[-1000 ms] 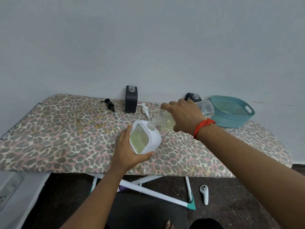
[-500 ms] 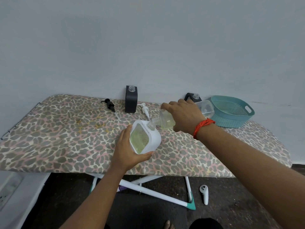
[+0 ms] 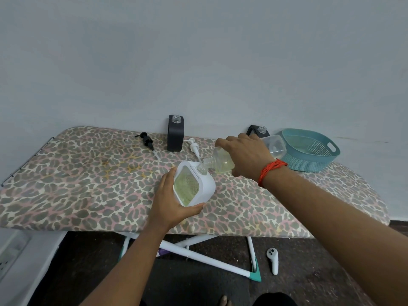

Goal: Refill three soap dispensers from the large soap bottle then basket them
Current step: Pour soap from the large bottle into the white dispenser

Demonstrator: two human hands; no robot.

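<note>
Indoors, leopard-print board [image 3: 77, 177], grey wall [image 3: 198, 62], left hand [image 3: 170, 206] gripping dispenser [image 3: 204, 186], right hand [image 3: 245, 155] gripping bottle [image 3: 220, 163].

An ironing board [image 3: 88, 184], covered in leopard-print cloth of grey, pink and cream, was pictured set against a plain pale-grey wall [image 3: 198, 62]. Yellowish marks were seen on the cloth left of centre. A wire rest [image 3: 26, 162] was fixed at the board's left end. Below, crossed white legs [image 3: 205, 259] tipped with a teal foot [image 3: 256, 277] were planted on a dark floor [image 3: 88, 272]. A white controller [image 3: 272, 260] was left lying near that foot. A white socket panel [image 3: 11, 257] was partly caught at lower left.
</note>
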